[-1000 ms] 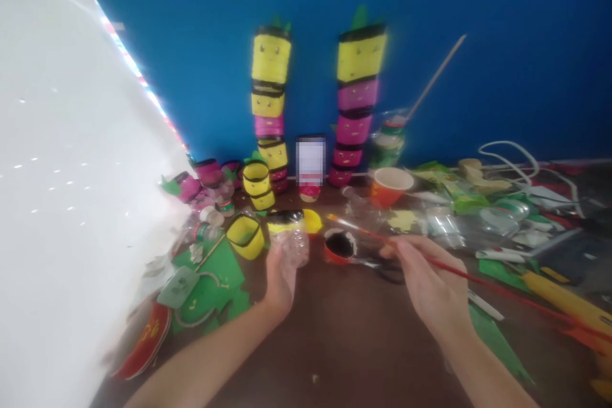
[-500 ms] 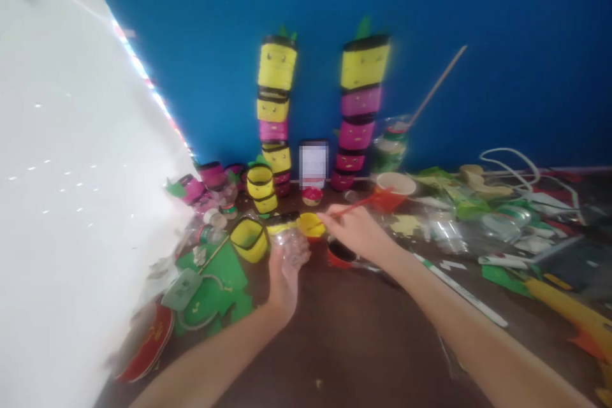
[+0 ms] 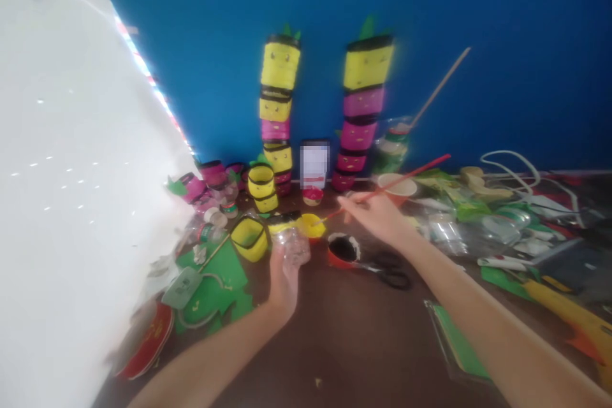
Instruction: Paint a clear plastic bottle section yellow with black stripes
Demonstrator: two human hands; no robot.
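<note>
Head view: two bare hands are apart over a dark brown table. The left hand is wrapped around a clear plastic bottle piece near the middle of the table; its far end is banded in yellow and black. The right hand pinches a red-handled brush, the handle slanting up to the right and the tip pointing down and left at a small yellow paint cup just right of the bottle piece; whether the bristles touch the paint cannot be told. Nearer the person stands a dark paint cup with a whitish rim, and black-handled scissors lie right beside it. Left of the left hand sits a yellow container with a dark rim. Farther back, a left stack and a right stack of yellow and pink sections, black-banded and topped with green, rise before a blue wall. Between them an upright device with a pixelated screen stands behind a small pink cup. Green sheets lie at left.
</note>
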